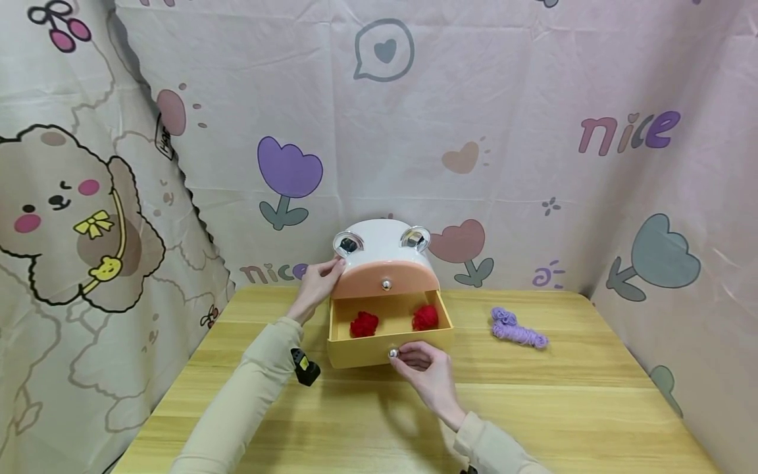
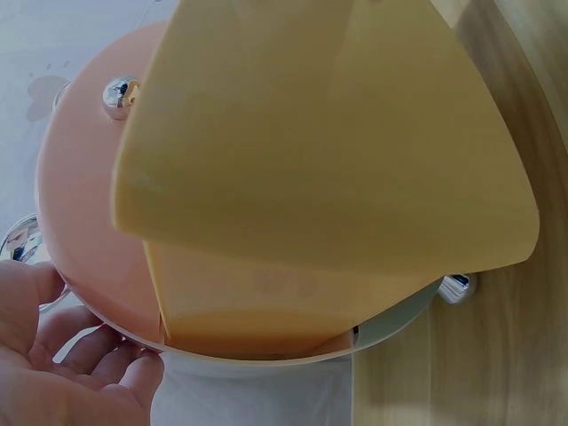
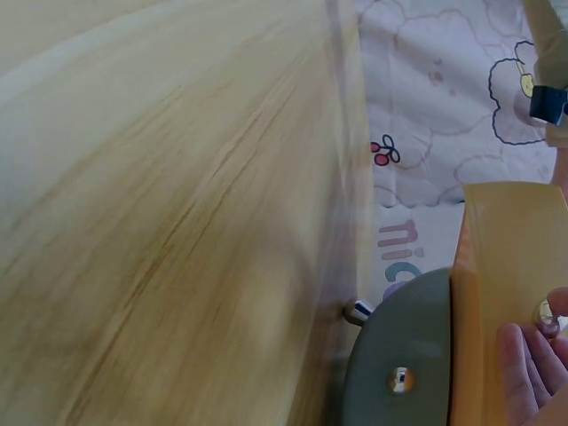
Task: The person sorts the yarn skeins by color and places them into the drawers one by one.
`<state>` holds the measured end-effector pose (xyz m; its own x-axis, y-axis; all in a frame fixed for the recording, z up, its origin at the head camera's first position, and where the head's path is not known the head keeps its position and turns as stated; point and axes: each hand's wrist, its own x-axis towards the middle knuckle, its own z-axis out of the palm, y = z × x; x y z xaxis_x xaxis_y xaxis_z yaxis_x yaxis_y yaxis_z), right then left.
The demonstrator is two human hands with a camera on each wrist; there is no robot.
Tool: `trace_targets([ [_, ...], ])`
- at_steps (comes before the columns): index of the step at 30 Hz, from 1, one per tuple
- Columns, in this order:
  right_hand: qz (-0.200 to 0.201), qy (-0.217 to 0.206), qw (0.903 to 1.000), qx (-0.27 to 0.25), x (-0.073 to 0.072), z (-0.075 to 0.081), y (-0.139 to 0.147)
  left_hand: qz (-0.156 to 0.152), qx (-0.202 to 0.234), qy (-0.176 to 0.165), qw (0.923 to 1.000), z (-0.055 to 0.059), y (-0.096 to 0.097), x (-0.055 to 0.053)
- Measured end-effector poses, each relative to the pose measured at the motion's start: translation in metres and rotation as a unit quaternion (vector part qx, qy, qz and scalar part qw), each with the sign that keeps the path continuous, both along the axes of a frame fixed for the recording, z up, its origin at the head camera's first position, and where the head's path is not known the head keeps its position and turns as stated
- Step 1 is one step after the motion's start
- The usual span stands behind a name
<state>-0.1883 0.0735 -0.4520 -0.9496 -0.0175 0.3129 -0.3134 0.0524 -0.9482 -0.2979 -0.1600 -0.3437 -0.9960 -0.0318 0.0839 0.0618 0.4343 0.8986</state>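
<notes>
A small white drawer box (image 1: 381,240) with bulging silver-ringed eyes and a pink upper front (image 1: 367,278) stands at the back of the table. My left hand (image 1: 316,289) holds its left side, thumb and fingers at the rim of the shell. Below the pink front, the yellow drawer (image 1: 355,355) is pulled out. My right hand (image 1: 429,378) pinches the drawer's round silver knob (image 1: 393,353). Inside lie two red yarn bundles (image 1: 364,324), one left and one right. In the left wrist view, the drawer front (image 2: 319,133) covers much of the box.
On the wooden table (image 1: 562,408), right of the box, lies a twisted skein of purple yarn (image 1: 518,334). A printed cloth (image 1: 521,85) hangs behind the table and along its sides. Silver feet (image 3: 358,311) stick out beneath the box.
</notes>
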Motion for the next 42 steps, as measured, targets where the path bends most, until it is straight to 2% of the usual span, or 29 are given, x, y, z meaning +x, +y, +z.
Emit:
trace_targets([
  [6, -0.005, 0.019, 0.9998, 0.01, -0.005, -0.001, -0.002, 0.003, -0.002, 0.001, 1.0, 0.0, 0.0, 0.0],
  [14, -0.008, 0.013, 0.9999, -0.001, -0.016, 0.003, -0.006, 0.003, -0.005, 0.0, 1.0, 0.0, 0.0, -0.001],
  [25, -0.024, 0.022, 0.9992, 0.023, -0.034, 0.002, -0.01, -0.004, -0.001, -0.003, 1.0, 0.0, 0.0, -0.001],
  [30, -0.029, 0.014, 0.9989, 0.034, -0.041, 0.003, -0.011, -0.007, 0.003, -0.002, 1.0, 0.0, 0.0, 0.0],
  [42, -0.039, 0.019, 0.9988, 0.023, -0.059, 0.005, -0.016, -0.004, 0.001, -0.007, 1.0, 0.0, 0.0, 0.0],
])
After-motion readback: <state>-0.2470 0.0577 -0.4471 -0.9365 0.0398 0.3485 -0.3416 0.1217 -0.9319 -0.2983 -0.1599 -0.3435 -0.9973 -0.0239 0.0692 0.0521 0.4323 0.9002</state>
